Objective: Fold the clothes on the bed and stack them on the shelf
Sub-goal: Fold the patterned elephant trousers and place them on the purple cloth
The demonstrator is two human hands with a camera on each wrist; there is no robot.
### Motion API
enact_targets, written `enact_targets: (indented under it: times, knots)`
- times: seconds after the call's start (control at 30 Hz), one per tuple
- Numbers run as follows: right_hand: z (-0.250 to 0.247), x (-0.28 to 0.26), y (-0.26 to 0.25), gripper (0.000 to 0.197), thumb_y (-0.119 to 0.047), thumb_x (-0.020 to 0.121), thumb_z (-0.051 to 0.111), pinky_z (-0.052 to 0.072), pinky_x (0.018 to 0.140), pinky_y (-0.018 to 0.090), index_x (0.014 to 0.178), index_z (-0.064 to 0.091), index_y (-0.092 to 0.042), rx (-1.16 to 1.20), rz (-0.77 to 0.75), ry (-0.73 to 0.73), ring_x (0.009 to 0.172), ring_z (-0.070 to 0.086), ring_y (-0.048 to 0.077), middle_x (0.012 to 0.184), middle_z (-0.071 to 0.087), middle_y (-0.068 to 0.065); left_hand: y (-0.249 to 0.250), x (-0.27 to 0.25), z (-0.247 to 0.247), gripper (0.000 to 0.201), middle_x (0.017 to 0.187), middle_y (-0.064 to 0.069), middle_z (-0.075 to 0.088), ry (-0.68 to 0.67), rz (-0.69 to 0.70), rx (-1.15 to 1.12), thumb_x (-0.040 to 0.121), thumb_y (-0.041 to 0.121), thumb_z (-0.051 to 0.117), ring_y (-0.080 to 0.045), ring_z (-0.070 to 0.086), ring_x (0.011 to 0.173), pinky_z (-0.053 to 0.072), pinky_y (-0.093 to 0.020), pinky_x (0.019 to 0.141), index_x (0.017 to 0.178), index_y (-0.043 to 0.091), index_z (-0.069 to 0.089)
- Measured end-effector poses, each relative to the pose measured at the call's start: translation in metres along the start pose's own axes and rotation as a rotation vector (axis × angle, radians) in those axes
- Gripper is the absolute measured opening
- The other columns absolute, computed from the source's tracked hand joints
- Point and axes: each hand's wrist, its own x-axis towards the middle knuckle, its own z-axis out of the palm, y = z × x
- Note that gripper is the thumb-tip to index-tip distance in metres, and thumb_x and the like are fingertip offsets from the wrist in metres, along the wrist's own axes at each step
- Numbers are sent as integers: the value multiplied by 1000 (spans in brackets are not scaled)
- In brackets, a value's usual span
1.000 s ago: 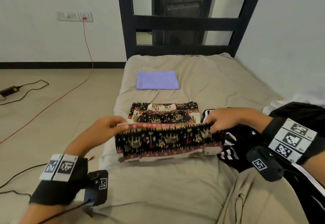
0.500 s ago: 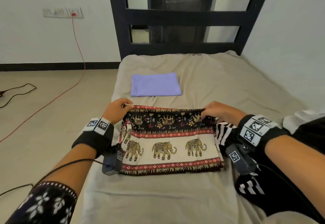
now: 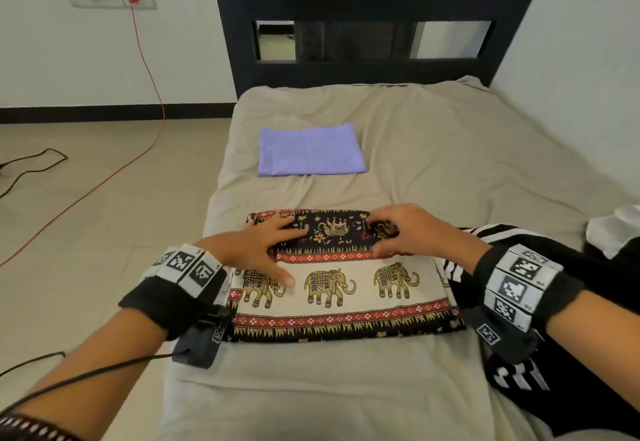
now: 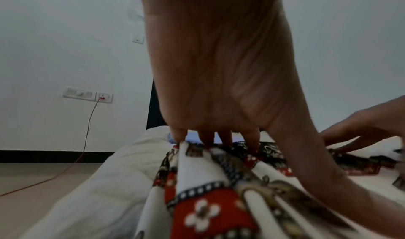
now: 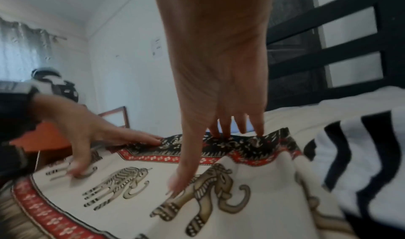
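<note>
The folded elephant-print cloth (image 3: pixel 341 276) lay on the bed (image 3: pixel 433 150). The left hand (image 3: pixel 258 250) and right hand (image 3: pixel 405 233), fingers spread flat, pressed its far edge. A folded purple cloth (image 3: pixel 311 151) lay beyond, a black striped garment (image 3: pixel 512 371) just right.

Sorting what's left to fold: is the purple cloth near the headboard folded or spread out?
Folded. The purple cloth lies as a compact flat rectangle with straight edges on the bed sheet, apart from both hands.
</note>
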Motion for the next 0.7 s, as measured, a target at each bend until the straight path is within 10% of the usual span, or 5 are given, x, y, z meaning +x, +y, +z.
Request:
enact_targets:
  times: [0.13, 0.3, 0.47, 0.57, 0.7]
  knots:
    - [9, 4, 6, 144, -45, 59, 89, 5, 122, 46, 151, -19, -24, -127, 168, -517, 148, -15, 20, 159, -21, -5, 1, 12, 9, 146, 155, 11, -30, -112, -138, 138, 38, 83, 68, -17, -23, 145, -16, -52, 114, 144, 44, -25]
    - [14, 22, 14, 152, -42, 59, 90, -2, 120, 52, 143, -36, -22, -224, 268, -661, 143, -28, 23, 151, -39, -3, 6, 15, 8, 146, 154, 8, -33, -148, -254, 188, 59, 59, 82, -16, -22, 145, -14, -48, 114, 141, 31, -37]
    - [5, 13, -3, 144, -36, 63, 88, 5, 121, 49, 148, -26, -17, -291, 302, -573, 147, -16, 24, 158, -25, 0, 16, 2, 4, 134, 158, 2, -23, -68, -296, 167, 68, 57, 77, -19, -15, 147, -12, -51, 116, 149, 21, -24]
    - [-11, -3, -17, 113, -35, 69, 85, 30, 115, 43, 154, 14, -12, -237, 322, -427, 143, 27, 29, 159, 23, 7, 9, -29, 3, 105, 162, 1, 4, 117, -341, 68, 77, 57, 68, -23, 13, 148, 7, -52, 120, 154, 17, 8]
    - [-40, -45, -30, 71, -35, 76, 80, 41, 98, 32, 137, 50, -14, 13, 290, -108, 122, 53, 23, 135, 56, 4, 9, -85, 20, 41, 115, 2, 62, 421, -432, -153, 84, 56, 60, -16, 59, 104, 49, -37, 97, 108, 23, 58]
